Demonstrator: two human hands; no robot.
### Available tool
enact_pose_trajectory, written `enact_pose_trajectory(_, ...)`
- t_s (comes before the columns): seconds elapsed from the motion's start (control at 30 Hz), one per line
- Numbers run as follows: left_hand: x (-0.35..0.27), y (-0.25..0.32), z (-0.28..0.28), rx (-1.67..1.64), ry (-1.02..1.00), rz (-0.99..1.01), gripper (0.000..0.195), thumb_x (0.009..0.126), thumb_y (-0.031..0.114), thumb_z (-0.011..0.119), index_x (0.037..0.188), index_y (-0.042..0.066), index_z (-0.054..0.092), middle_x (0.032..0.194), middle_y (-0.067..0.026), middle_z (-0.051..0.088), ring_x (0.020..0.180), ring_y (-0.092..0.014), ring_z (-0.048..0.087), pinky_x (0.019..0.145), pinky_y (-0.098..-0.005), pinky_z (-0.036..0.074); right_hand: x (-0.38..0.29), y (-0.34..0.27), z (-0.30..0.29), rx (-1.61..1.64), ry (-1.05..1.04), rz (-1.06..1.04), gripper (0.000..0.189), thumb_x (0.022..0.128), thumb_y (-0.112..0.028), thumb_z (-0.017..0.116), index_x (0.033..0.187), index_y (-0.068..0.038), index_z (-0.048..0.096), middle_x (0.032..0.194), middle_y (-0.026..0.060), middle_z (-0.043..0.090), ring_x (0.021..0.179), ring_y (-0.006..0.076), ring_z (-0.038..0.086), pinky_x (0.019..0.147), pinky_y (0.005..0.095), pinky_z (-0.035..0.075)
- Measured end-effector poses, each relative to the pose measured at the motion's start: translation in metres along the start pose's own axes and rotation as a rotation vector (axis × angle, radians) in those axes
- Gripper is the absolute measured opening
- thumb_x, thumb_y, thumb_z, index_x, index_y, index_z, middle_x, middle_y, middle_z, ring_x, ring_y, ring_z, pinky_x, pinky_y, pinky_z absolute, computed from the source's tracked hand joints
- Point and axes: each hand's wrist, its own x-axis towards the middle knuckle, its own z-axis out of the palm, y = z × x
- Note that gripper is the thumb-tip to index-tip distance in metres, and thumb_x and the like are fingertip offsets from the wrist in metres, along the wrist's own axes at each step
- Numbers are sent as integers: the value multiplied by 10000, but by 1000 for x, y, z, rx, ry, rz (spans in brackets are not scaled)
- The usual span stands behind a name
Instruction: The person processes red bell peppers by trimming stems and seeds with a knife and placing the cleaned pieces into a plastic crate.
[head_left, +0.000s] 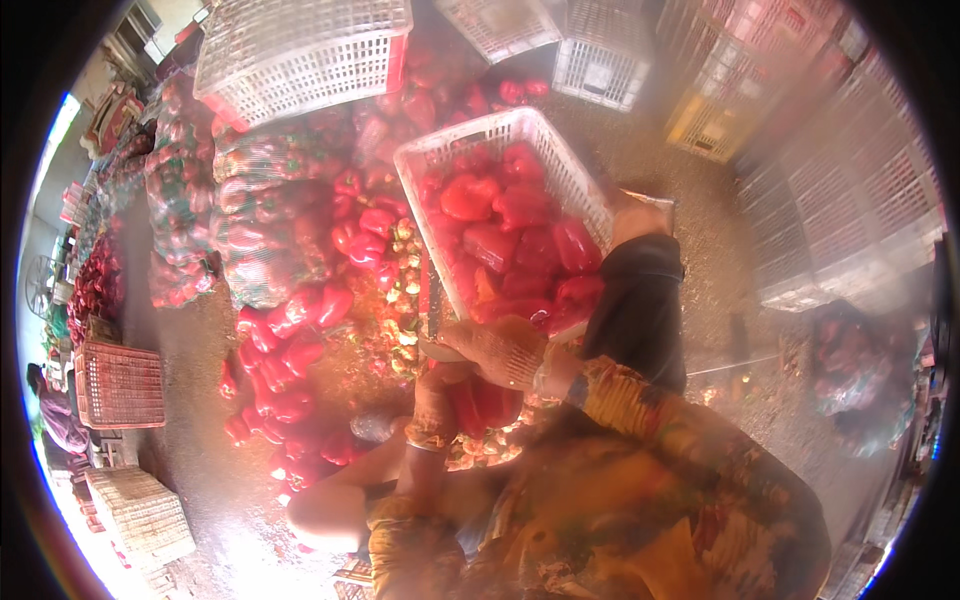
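My left hand (435, 405) is closed around a red bell pepper (487, 405), held low in front of my lap. Just above it is my right hand (499, 349), in what looks like a knitted glove, gripping a small knife. The knife's pale blade (441, 350) points left over the pepper's stem end; whether it touches is hidden by the fingers. Beyond my hands a white plastic crate (469, 139), tilted in view, holds many red bell peppers (517, 217). Cut pepper cores (405, 277) lie along the crate's left side.
Loose red peppers (277, 367) cover the floor at left, with stacked mesh sacks (262, 217) behind. An upturned-looking white crate (307, 75) sits on the pile. Crate stacks (832, 202) stand right. My foot (641, 217) is beside the filled crate. Another person (64, 412) is far left.
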Motion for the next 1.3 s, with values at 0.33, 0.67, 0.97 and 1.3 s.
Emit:
enact_pose_trajectory(0.33, 3, 11, 13, -141, -56, 104, 411, 857, 241, 594, 1143, -51, 628, 899, -234, 694, 767, -332, 668, 773, -415, 543, 18, 5, 1, 46, 98, 137, 331, 893, -316, 723, 1169, -144, 662, 968, 128, 708, 895, 365, 687, 755, 446, 545)
enact_pose_trajectory(0.67, 4, 29, -1, -185, 148, 241, 309, 785, 157, 684, 1079, 71, 636, 868, -80, 670, 796, -258, 668, 750, -400, 576, 52, 25, -4, 417, 176, 167, 319, 925, -108, 686, 1239, -86, 635, 1071, 100, 712, 964, 231, 711, 820, 349, 557)
enact_pose_trajectory(0.97, 17, 45, 9, -284, 359, 458, 220, 791, 155, 664, 992, 65, 664, 853, -60, 667, 804, -252, 667, 775, -400, 579, 113, 41, -13, 574, 399, 344, 414, 988, -230, 646, 1365, -99, 538, 1227, 122, 686, 1001, 239, 707, 807, 365, 557)
enact_pose_trajectory(1.3, 35, 55, 43, 44, 386, 953, 306, 877, 47, 709, 1171, 61, 624, 966, -31, 662, 875, -154, 647, 796, -330, 556, 80, 30, -101, 797, 632, 698, 374, 976, -254, 666, 1308, -90, 606, 1084, 95, 699, 662, 97, 575, 526, 264, 485)
